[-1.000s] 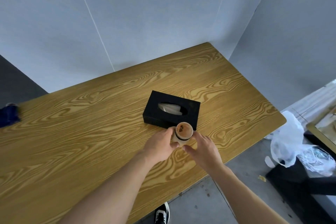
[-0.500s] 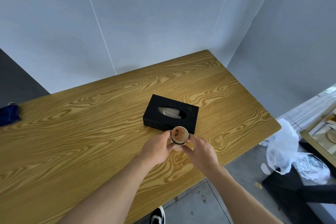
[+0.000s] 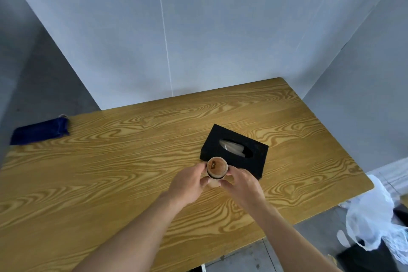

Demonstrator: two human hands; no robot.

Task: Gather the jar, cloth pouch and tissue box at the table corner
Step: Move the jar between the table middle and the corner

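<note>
A small jar (image 3: 216,169) with a brown wooden lid is held between both hands just in front of the black tissue box (image 3: 235,152). My left hand (image 3: 187,183) grips its left side and my right hand (image 3: 241,184) grips its right side. The tissue box lies flat on the wooden table (image 3: 110,183), a white tissue showing in its oval slot. A dark blue cloth pouch (image 3: 39,131) lies at the table's far left corner, well away from both hands.
Grey walls stand behind the table and along its right end. A white plastic bag (image 3: 373,223) sits on the floor past the table's right front corner, beside a dark object. Bare wood spans between the pouch and the tissue box.
The view has swung left, so the pouch and left corner show more. Both hands keep holding the jar, now closer to the tissue box's near left corner.
</note>
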